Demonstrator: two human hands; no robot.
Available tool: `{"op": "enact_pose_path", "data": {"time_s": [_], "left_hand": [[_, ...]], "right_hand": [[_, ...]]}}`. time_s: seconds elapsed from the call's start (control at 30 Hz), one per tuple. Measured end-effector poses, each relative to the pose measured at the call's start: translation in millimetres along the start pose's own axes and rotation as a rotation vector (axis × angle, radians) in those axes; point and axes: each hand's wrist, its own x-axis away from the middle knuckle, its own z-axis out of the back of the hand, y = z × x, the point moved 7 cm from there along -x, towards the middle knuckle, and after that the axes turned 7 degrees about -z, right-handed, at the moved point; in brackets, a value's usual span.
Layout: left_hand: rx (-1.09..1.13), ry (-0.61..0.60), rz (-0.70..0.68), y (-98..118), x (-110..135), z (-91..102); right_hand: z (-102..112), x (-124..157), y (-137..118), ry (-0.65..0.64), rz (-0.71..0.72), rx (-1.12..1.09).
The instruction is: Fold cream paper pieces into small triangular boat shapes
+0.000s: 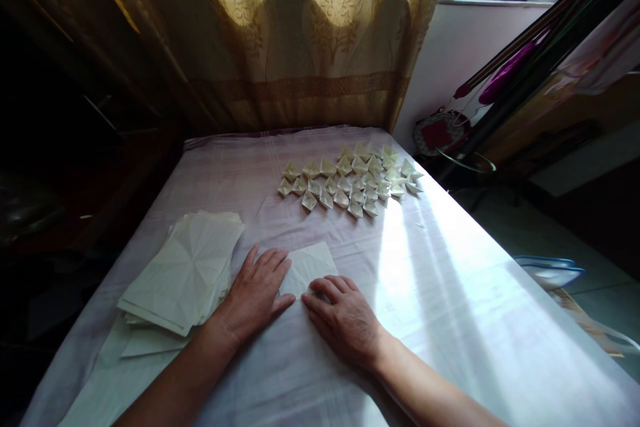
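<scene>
A small whitish sheet of paper [311,263] lies on the cloth-covered table in front of me. My left hand [260,283] rests flat at its left side, fingers stretched out and thumb pointing right. At the near right edge of the paper is my right hand [343,313], its fingers bent and close together, with thumb and forefinger at the edge. To the left sits a stack of creased paper sheets [193,267], next to my left forearm. Several small folded paper pieces [341,197] with pointed tips stand in rows farther back.
A pale checked cloth [235,187] covers the table, with a bright strip of sunlight on its right. Behind hangs a yellow patterned curtain [290,47]. Right of the table are a round bag [440,132] and a blue-rimmed container [550,270], both lower down.
</scene>
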Motion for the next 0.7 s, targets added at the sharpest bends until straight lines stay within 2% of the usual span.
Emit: {"op": "enact_pose_path", "data": {"time_s": [0.23, 0.33, 0.53, 0.7], "left_hand": [[-0.018, 0.001, -0.008, 0.9, 0.0, -3.3], [-0.015, -0.016, 0.003, 0.1, -0.4, -3.8], [-0.024, 0.008, 0.025, 6.5, -4.0, -2.0], [-0.111, 0.068, 0.158, 26.9, -16.9, 0.3]], "right_hand": [[22.8, 20.6, 32.1, 0.135, -0.096, 0.059], [25.1, 26.8, 41.1, 0.140, -0.116, 0.068], [22.1, 27.1, 41.3, 0.181, -0.158, 0.108], [20.9, 27.2, 39.6, 0.186, -0.166, 0.121]]}}
